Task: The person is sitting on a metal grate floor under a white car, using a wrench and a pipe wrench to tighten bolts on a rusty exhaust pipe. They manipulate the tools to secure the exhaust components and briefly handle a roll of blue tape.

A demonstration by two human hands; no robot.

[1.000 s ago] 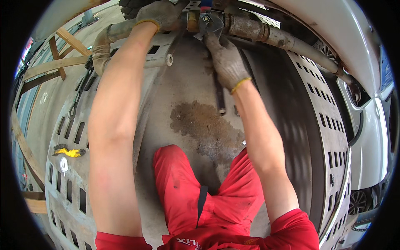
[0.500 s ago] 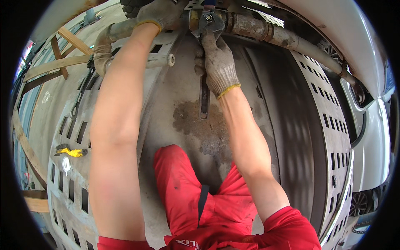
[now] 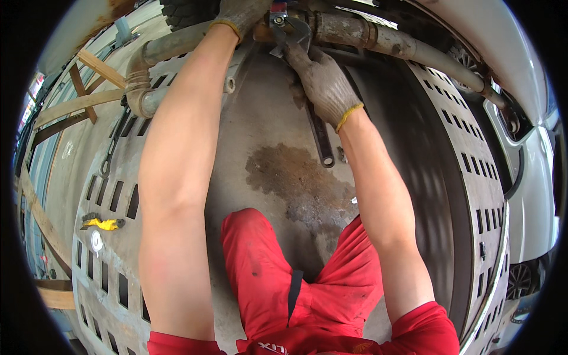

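pipe: ahead | wrench: at pipe, middle | ring: left, on plate (car: far right)

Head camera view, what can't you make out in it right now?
All in the head view:
Left hand: cut off by the upper edge, so its grip cannot be told.
Wrench: part of its handle is hidden by the right hand.
Bent pipe: partly hidden behind the left forearm.
Yellow and black object: too small to identify.
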